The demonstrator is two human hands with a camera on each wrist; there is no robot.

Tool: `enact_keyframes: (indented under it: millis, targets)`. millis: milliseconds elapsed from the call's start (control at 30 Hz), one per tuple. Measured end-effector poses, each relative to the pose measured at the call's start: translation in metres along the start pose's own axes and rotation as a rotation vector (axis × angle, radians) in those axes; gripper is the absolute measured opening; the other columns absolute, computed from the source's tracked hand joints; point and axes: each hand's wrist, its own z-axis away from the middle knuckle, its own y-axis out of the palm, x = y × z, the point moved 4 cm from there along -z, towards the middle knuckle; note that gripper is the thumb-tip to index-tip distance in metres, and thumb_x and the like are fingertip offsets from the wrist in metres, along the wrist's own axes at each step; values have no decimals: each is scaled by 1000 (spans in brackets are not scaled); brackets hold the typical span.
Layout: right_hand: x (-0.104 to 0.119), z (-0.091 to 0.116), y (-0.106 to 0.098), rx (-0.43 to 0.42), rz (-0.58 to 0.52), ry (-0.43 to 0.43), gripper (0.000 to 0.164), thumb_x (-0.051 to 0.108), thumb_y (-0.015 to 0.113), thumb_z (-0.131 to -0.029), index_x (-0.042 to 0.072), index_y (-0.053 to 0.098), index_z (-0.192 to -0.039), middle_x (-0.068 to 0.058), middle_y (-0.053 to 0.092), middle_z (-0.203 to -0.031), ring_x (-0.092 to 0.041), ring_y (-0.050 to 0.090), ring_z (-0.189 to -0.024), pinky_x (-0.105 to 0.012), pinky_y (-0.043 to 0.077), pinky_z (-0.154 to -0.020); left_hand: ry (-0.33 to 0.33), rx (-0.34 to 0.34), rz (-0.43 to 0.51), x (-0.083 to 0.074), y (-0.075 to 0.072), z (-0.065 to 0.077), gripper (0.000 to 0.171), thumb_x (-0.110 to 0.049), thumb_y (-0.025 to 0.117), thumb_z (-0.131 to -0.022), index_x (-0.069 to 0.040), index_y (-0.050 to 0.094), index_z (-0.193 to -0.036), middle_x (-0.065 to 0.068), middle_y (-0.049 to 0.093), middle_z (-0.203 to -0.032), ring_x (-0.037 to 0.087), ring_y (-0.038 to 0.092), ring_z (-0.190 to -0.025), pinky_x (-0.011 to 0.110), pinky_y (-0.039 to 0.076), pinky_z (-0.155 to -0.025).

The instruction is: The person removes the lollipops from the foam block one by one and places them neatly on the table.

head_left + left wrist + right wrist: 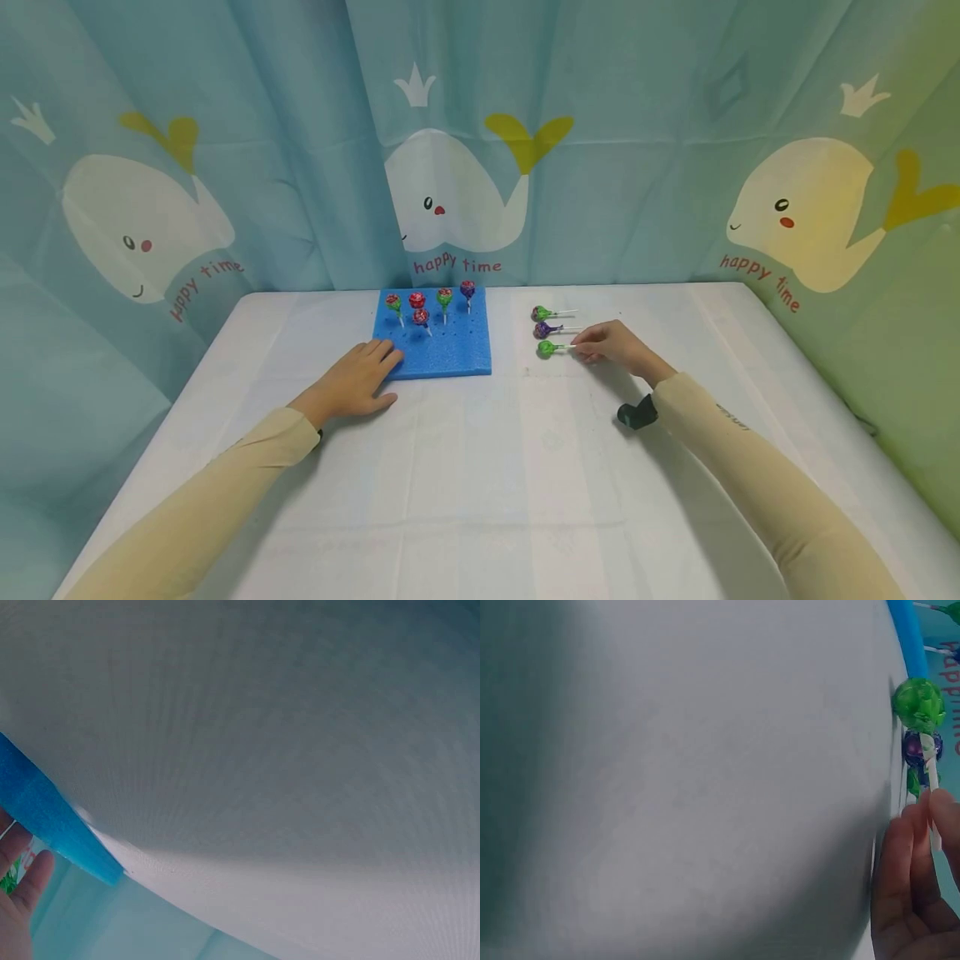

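Observation:
My right hand (pixel 611 346) pinches the white stick of a green lollipop (pixel 546 349) between thumb and fingers. The same green lollipop (pixel 919 703) shows at the right edge of the right wrist view. Just behind it lie a purple lollipop (pixel 543 331) and a green-and-red lollipop (pixel 541 313), sticks pointing right. With its fingers spread, my left hand (pixel 352 382) rests on the left front corner of a blue foam board (pixel 450 360). In the left wrist view the fingers (pixel 34 883) lie at the edge of the board (pixel 52 814).
Several lollipops stand by their sticks in the board's back half, among them a red one (pixel 417 300) and a purple one (pixel 468 288). Rows of small holes mark the foam. A white cloth covers the table (pixel 480 467); a blue whale-print curtain (pixel 637 208) hangs behind.

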Motion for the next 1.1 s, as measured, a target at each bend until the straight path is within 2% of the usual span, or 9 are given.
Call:
enact_keyframes:
  millis: [67,200,300,500,733,900,1100]
  targets:
    - [1,0,-2,-17,35,-24,26,15,66,-86,-4,68,-104,-9,71,-95,-6,58,-70,-22,49,-65,1,-1,-1,0,0,-1,58,-42,60,-85,-5,46,-128,18,48,-125,34,46,-117,52,39,-101]
    - [-4,-4,-6,-34,43,-82,18,19,70,-83,3,72,-92,-5,71,-85,-8,57,-66,-22,47,-60,6,-2,-4,0,-1,-1,59,-42,60,-85,-5,46,-128,18,48,-125,34,46,-117,52,39,-101]
    - [-5,-7,-6,-54,72,-74,14,18,71,-82,5,73,-88,-5,71,-84,-11,56,-64,-24,47,-60,10,-5,-8,0,-1,-1,59,-42,60,-85,-4,46,-128,18,48,-124,33,47,-116,52,39,-101]
    - [2,-5,-3,-94,159,-18,15,18,69,-84,5,74,-89,-8,70,-86,-12,50,-63,-23,43,-59,17,-14,-9,0,-2,-1,57,-41,59,-84,-5,46,-127,18,49,-123,33,47,-114,52,40,-99]
    - [4,-8,1,-70,225,-22,20,13,63,-88,-2,71,-98,-8,69,-88,-7,46,-66,-21,41,-60,3,10,-1,0,-1,0,59,-41,59,-85,-4,46,-128,20,48,-127,36,46,-119,53,38,-102]
    - [5,-7,1,-63,256,-14,21,13,61,-90,-3,70,-101,-6,67,-86,-8,45,-66,-21,40,-61,-8,19,-3,-1,-1,0,59,-42,59,-85,-5,46,-129,19,48,-128,36,46,-120,53,38,-103]
    - [6,-6,-2,-64,242,-46,21,11,61,-89,-3,70,-102,-13,68,-92,-9,45,-66,-21,39,-59,-13,24,-2,-1,-1,0,58,-42,60,-85,-5,46,-128,19,48,-127,35,46,-120,53,38,-102]
